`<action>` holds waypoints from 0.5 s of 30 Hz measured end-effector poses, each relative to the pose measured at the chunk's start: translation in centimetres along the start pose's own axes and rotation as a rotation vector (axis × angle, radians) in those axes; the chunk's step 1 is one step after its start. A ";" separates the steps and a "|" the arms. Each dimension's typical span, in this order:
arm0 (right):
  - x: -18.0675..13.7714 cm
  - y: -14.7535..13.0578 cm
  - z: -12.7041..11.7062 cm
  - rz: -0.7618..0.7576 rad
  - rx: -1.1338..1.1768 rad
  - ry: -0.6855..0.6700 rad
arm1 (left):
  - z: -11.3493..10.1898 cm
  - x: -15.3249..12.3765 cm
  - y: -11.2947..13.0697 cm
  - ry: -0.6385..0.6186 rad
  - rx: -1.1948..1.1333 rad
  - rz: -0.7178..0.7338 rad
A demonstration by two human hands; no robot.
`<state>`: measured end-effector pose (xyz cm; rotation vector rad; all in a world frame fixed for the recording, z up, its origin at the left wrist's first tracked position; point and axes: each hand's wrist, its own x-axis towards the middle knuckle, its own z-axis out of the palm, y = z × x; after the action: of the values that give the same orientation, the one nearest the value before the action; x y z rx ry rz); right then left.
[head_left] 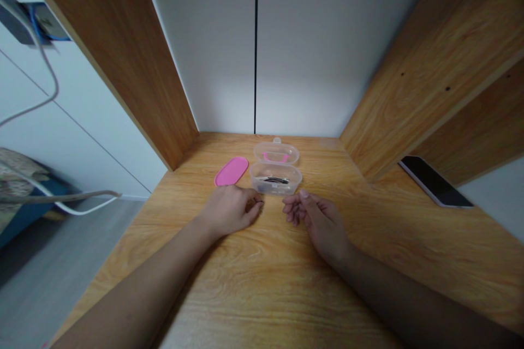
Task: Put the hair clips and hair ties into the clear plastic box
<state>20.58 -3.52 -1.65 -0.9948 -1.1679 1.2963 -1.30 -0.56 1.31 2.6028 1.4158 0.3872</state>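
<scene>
My left hand (231,210) rests on the wooden table with thumb and forefinger pinched together. A tiny thin dark piece (262,202) shows at their tips, too small to name. Palm partly up, my right hand (317,221) has loosely curled fingers, with the thumb apart and nothing visible in it. Just beyond both hands stands a clear plastic box (262,186), its hinged lid (266,148) tipped back with a pink handle (275,159). Inside lie several slim dark and light items (276,179). A pink oval tray or lid (232,170) lies left of the box.
Wooden panels flank the table (262,294) on the left and right, with pale doors (315,54) behind. A dark-screened phone (434,182) lies at the right. Pale cables (51,73) hang at the left, beyond the table edge.
</scene>
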 end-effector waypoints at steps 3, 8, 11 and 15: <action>0.0 -0.1 0.1 -0.007 -0.044 -0.015 | 0.1 -0.1 0.1 0.012 -0.056 0.042; 0.0 -0.3 0.3 -0.014 -0.156 -0.048 | 0.6 -0.3 0.3 0.063 -0.215 0.076; -0.1 0.0 0.6 -0.012 -0.169 -0.061 | 0.8 -0.4 0.6 0.112 -0.364 0.095; -0.2 0.4 0.9 -0.015 -0.192 -0.102 | 1.0 -0.5 0.9 0.135 -0.486 0.127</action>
<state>19.65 -3.78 -1.87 -1.0659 -1.3959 1.2524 -0.53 -1.49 0.49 2.3007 1.0276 0.8229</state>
